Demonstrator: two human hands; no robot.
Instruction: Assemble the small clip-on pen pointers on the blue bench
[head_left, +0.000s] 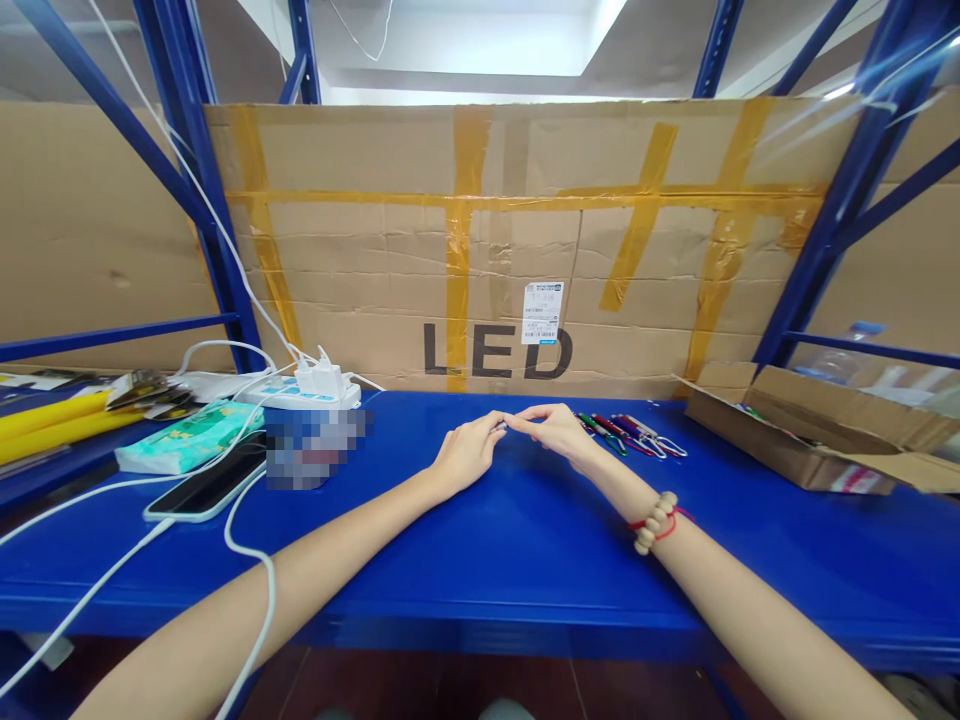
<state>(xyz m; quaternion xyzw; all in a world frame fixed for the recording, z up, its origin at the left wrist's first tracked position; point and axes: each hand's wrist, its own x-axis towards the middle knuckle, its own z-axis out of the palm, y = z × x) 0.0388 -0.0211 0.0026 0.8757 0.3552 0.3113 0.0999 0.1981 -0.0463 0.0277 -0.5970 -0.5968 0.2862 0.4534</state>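
Note:
My left hand [469,455] and my right hand [556,432] meet over the middle of the blue shelf [480,570]. Fingertips of both are pinched together on something small, mostly hidden, which I cannot make out. A beaded bracelet [654,522] with a red cord circles my right wrist. Just beyond the right hand lie several slim metallic sticks with carabiner clips [634,437], coloured green, red and purple; they look like keychains.
An open cardboard box [795,450] stands on the right. To the left are a phone [214,480] with white cables, a green tissue pack [187,437], a power strip [300,390] and yellow tubes [67,425]. A large carton [360,270] walls off the back.

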